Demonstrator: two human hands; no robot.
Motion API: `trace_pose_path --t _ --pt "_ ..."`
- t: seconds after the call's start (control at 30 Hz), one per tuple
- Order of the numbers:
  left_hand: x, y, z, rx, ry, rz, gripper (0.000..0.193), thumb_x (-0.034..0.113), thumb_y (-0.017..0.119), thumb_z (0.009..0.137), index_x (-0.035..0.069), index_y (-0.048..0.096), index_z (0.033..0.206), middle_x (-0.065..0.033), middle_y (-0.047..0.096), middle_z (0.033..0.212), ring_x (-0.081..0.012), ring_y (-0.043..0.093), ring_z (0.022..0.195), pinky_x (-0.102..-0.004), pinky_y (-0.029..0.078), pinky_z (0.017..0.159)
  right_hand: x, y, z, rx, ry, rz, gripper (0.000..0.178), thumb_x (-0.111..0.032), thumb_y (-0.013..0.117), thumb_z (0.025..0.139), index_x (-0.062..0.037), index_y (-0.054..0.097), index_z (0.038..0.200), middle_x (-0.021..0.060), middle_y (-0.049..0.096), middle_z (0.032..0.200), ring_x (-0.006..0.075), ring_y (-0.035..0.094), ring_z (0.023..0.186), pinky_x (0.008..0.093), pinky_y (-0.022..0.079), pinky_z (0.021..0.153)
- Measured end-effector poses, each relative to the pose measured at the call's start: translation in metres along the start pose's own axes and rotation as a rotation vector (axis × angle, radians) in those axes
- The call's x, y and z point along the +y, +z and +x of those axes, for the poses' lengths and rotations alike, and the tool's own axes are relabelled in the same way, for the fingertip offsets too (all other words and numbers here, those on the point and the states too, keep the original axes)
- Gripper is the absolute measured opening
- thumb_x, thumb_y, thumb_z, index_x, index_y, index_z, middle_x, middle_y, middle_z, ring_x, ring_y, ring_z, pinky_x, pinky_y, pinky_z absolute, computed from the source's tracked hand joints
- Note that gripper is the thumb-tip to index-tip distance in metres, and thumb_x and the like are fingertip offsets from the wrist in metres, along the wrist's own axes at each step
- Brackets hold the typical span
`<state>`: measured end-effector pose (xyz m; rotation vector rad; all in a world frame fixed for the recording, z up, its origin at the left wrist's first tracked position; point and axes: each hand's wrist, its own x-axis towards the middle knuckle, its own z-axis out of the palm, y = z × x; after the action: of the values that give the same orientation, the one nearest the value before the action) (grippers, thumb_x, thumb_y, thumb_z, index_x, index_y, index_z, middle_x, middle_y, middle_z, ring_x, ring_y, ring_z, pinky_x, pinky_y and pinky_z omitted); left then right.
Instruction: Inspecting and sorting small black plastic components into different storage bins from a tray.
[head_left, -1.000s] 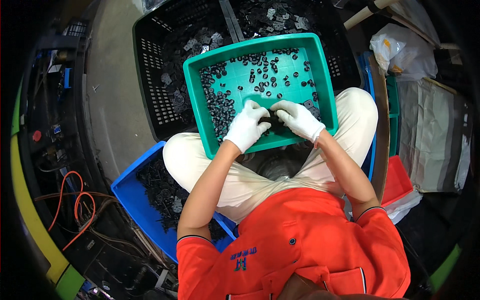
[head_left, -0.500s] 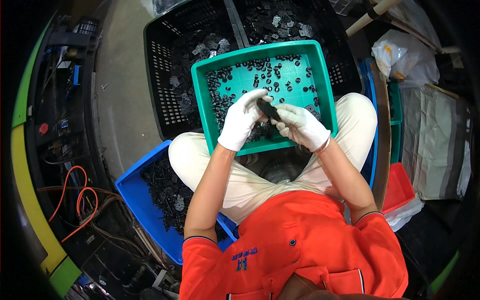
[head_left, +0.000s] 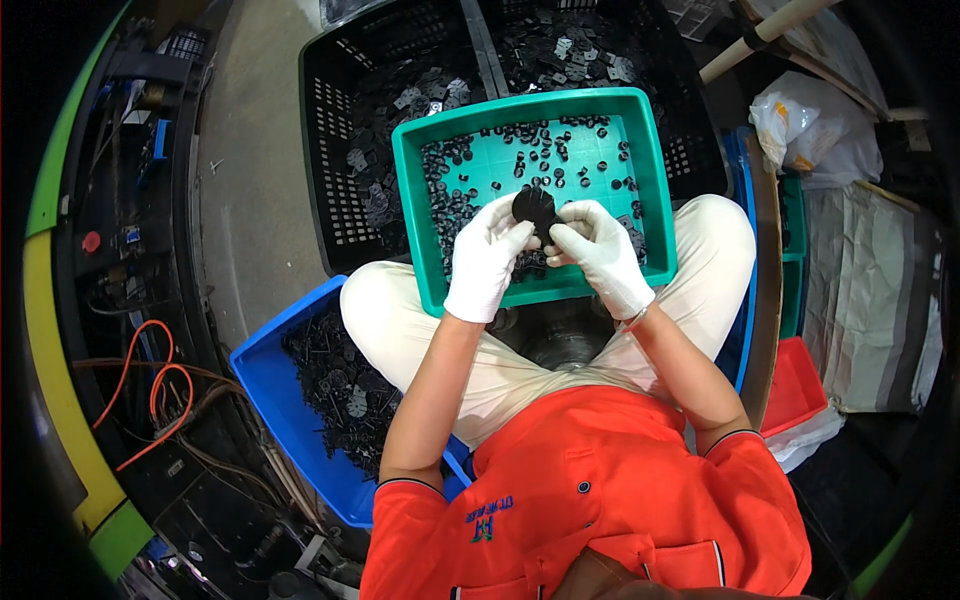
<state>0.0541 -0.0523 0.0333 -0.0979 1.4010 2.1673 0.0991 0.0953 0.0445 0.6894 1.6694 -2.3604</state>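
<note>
Both of my hands wear white gloves and meet over a green bin (head_left: pixel 655 150). Between them is a flat, dark, roundish part (head_left: pixel 535 207), its face turned up toward me. My left hand (head_left: pixel 487 255) pinches its left and lower edge. On the other side, my right hand (head_left: pixel 603 258) closes thumb and fingers on its right edge. Its exact kind is too dark to make out. Many small black cylindrical pieces (head_left: pixel 540 155) lie scattered in the bin below, crowded along its left side.
Behind the green bin stands a black slotted crate (head_left: pixel 325 150) with flat dark metal plates. A blue bin (head_left: pixel 270 385) of black parts is at my left knee. To my right are a cardboard sheet (head_left: pixel 765 260), a red tray (head_left: pixel 797 385) and a plastic bag (head_left: pixel 825 130).
The dark part has turned from a slanted, edge-on position to show its broad round face. Both hands have shifted slightly, with the right fingers now higher on its edge.
</note>
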Motion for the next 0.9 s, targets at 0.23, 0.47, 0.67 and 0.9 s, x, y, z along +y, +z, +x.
trace_pose_path --t 0.23,0.47,0.67,0.9 --pt "-0.008 -0.003 0.009 0.051 0.004 -0.04 0.039 0.004 0.055 0.085 -0.005 0.046 0.122 -0.012 0.058 0.11 -0.0157 0.058 0.094 -0.0257 0.049 0.077 -0.006 -0.014 0.018 -0.1 0.042 -0.275 0.027 -0.026 0.058 0.086 -0.0003 0.057 0.094 0.0023 0.057 0.075 0.0068 0.051 0.061 0.0215 0.044 0.054" --pt "-0.024 -0.039 0.012 0.055 -0.013 0.905 0.039 0.011 0.065 0.077 -0.001 0.056 0.113 -0.0093 0.063 0.102 -0.0118 0.059 0.078 -0.0229 0.047 0.074 -0.054 -0.044 0.099 0.087 -0.125 0.274 0.027 -0.025 0.054 0.091 0.0003 0.056 0.102 0.0078 0.062 0.088 0.0124 0.058 0.071 0.0254 0.05 0.064" --pt "-0.043 -0.007 0.02 -0.001 0.13 1.25 0.047 0.022 0.069 0.072 0.004 0.055 0.113 -0.015 0.054 0.093 -0.028 0.058 0.074 -0.0377 0.047 0.071 0.018 -0.055 0.055 -0.194 -0.319 -1.099 0.029 -0.021 0.055 0.082 -0.0055 0.055 0.106 0.0221 0.058 0.097 0.0391 0.056 0.091 0.0417 0.045 0.079" --pt "-0.057 -0.002 0.033 -0.025 0.133 1.365 0.038 0.013 0.072 0.069 0.002 0.055 0.101 -0.0138 0.057 0.091 -0.029 0.06 0.079 -0.0381 0.049 0.07 0.049 -0.05 0.041 -0.051 -0.355 -0.994 0.022 -0.008 0.052 0.082 -0.0048 0.055 0.104 0.0215 0.056 0.097 0.0394 0.055 0.091 0.0437 0.044 0.08"
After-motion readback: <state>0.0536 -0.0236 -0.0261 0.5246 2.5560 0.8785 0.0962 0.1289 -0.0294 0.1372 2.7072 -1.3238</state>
